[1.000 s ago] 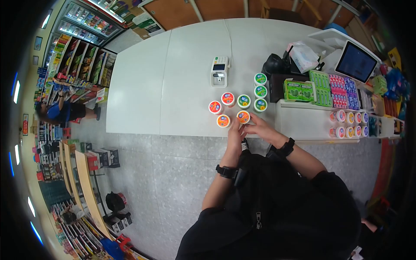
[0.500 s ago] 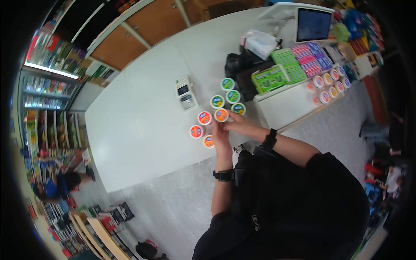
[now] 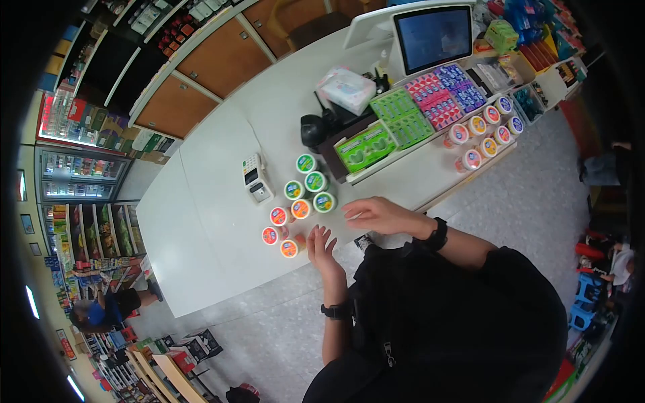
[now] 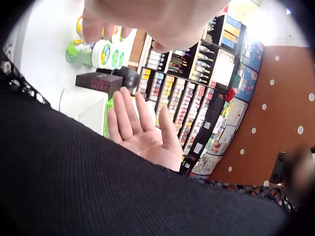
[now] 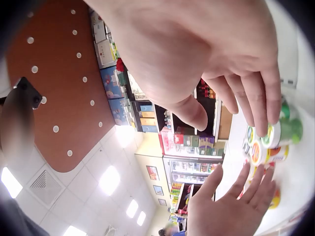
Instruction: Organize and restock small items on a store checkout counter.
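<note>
The bench [image 3: 201,248] carries eight lidded tubs [image 3: 302,209] in a tight cluster near its front edge — four with green lids, the rest orange or red. Assessed by eye, each should be light, fairly stiff and smooth enough to slip; a hard squeeze might dent it. Recommended hold: round the side wall, below the lid. The close spacing is the main hindrance, since fingers entering between neighbours could topple one.

The monitor [image 3: 433,40] stands well apart and obstructs nothing. The dark box [image 3: 330,153], with the green carton [image 3: 366,148] beside it, limits access from the right.

Right hand [image 3: 379,216]: fingers extended, holding nothing, near the closest green-lidded tub [image 3: 324,202]. Left hand [image 3: 326,254]: fingers parted and slightly bent, gripping nothing, just beside the front orange-lidded tub [image 3: 289,248] — whether they touch cannot be told.

The card terminal [image 3: 257,178] lies beyond the cluster and restricts sliding that way.
</note>
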Demonstrator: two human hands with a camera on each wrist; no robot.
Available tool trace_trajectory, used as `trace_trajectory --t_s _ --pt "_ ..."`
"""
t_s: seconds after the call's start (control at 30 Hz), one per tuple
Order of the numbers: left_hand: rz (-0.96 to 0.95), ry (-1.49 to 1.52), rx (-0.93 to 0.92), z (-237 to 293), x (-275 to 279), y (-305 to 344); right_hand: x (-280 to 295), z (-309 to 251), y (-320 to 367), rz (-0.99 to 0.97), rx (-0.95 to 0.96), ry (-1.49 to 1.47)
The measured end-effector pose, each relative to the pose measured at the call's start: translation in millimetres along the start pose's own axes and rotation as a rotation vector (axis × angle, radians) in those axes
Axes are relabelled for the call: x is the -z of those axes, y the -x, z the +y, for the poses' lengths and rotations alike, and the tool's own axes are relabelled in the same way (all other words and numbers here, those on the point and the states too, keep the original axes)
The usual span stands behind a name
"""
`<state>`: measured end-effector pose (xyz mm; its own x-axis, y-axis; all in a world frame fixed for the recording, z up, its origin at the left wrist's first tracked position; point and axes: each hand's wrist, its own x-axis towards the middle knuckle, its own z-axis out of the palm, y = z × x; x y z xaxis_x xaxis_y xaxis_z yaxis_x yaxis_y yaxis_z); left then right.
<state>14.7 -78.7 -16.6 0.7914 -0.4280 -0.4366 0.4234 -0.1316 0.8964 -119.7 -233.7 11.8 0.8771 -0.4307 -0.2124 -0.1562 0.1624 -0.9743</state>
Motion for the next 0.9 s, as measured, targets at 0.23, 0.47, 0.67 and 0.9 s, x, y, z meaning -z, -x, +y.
trace_trajectory --t_s 0.23,0.47,0.67,0.9 --pt "-0.225 -0.149 -0.099 -3.7 -128.8 57.4 133.2 0.7 98.1 0.502 -0.057 0.283" --pt "-0.756 -0.333 0.148 -74.9 -248.1 67.1 201.2 34.7 161.6 0.734 -0.206 0.643" --pt "-0.841 -0.411 0.172 -102.6 -270.6 72.1 208.8 48.4 156.6 0.569 -0.200 0.488" --pt "-0.752 -0.491 -0.034 -45.8 -255.8 81.8 205.5 11.2 155.7 0.438 -0.136 0.241"
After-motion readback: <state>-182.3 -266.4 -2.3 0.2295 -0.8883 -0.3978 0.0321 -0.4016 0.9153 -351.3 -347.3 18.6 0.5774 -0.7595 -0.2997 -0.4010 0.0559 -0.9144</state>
